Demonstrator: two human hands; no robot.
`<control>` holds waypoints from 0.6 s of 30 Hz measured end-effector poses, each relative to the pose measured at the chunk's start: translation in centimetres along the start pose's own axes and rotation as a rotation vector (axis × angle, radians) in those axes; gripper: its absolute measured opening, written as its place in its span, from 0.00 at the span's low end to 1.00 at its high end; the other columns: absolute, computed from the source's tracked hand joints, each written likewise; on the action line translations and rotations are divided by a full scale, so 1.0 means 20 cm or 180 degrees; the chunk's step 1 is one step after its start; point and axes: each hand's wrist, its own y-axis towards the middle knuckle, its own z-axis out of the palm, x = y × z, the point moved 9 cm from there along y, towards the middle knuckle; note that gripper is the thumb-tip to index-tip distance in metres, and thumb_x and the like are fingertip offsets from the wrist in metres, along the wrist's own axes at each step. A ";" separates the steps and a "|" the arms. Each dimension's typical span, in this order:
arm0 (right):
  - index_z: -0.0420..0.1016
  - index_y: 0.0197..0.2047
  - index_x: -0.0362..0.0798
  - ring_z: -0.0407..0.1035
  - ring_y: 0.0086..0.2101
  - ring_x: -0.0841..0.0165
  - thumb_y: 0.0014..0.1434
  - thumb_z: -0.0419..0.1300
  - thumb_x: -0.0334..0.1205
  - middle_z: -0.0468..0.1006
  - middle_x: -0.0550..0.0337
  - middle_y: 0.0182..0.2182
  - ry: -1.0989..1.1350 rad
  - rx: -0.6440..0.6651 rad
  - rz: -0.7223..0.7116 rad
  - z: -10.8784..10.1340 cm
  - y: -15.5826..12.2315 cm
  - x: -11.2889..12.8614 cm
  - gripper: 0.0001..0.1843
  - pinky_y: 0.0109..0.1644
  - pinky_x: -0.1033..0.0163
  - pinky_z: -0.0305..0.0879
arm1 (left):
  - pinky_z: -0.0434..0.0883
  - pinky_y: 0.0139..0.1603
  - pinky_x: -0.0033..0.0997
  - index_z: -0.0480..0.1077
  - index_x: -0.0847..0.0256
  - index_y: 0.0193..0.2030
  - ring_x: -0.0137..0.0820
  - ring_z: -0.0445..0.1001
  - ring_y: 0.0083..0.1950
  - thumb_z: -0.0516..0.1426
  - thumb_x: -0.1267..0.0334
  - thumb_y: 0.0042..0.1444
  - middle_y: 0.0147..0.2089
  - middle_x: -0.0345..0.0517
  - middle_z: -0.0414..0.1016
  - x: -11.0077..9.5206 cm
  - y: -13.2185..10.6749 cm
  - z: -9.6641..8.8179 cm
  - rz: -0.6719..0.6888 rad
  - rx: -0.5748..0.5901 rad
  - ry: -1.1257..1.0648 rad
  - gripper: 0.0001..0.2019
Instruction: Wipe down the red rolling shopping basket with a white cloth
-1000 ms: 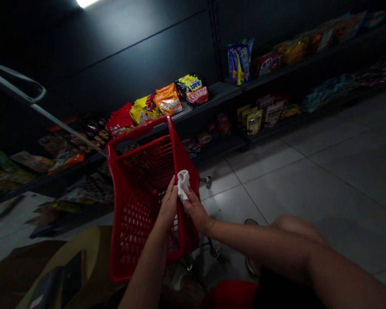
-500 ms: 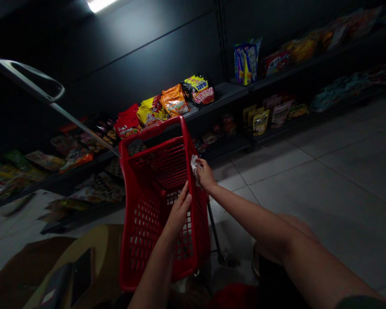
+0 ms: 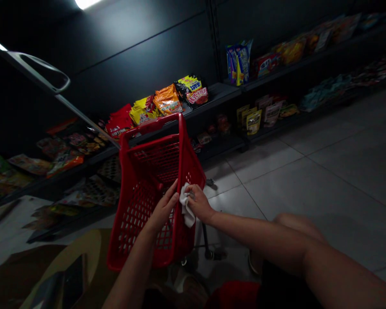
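Note:
A red plastic shopping cart basket (image 3: 180,150) with mesh walls stands tilted in front of me. My left hand (image 3: 164,209) lies against the inner side of its right-hand rim, fingers stretched out and holding nothing. On the outer side of the same wall, my right hand (image 3: 200,205) is closed on a crumpled white cloth (image 3: 188,215). The cloth touches the red plastic just below the rim, and its lower end hangs loose. Part of the wall is hidden behind the cloth and hand.
Dark shelves (image 3: 225,92) with several snack bags (image 3: 169,101) run behind the cart. A silvery metal pole (image 3: 80,113) slants in from the left. At the lower left, dark flat objects (image 3: 73,279) lie on a yellowish round surface (image 3: 93,249). Grey floor tiles (image 3: 276,167) extend to the right.
My right hand and the cloth have slid down along the outside of the basket wall, towards me. My left hand has shifted left along with the rim. The cart has turned slightly.

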 end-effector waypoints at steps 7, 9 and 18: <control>0.70 0.38 0.50 0.67 0.45 0.65 0.50 0.55 0.30 0.73 0.60 0.40 0.0061 -0.0383 0.0255 -0.10 0.23 -0.21 0.11 0.56 0.58 0.62 | 0.55 0.73 0.45 0.60 0.51 0.69 0.40 0.55 0.73 0.56 0.53 0.61 0.72 0.43 0.58 -0.06 -0.04 -0.11 0.0018 0.0097 0.0244 0.29; 0.69 0.40 0.49 0.68 0.45 0.65 0.49 0.55 0.31 0.74 0.59 0.41 0.0256 -0.0777 0.0802 -0.19 0.30 -0.35 0.12 0.55 0.57 0.63 | 0.53 0.73 0.45 0.59 0.52 0.70 0.39 0.54 0.74 0.55 0.53 0.62 0.73 0.43 0.56 -0.05 -0.06 -0.12 -0.0080 0.0107 0.0308 0.29; 0.68 0.44 0.50 0.69 0.42 0.64 0.47 0.59 0.36 0.74 0.60 0.41 0.0425 -0.0601 0.0929 0.13 0.08 -0.36 0.18 0.50 0.58 0.67 | 0.50 0.75 0.41 0.53 0.56 0.72 0.34 0.48 0.76 0.47 0.52 0.67 0.75 0.44 0.52 0.03 -0.08 -0.06 -0.0100 -0.0358 0.0260 0.29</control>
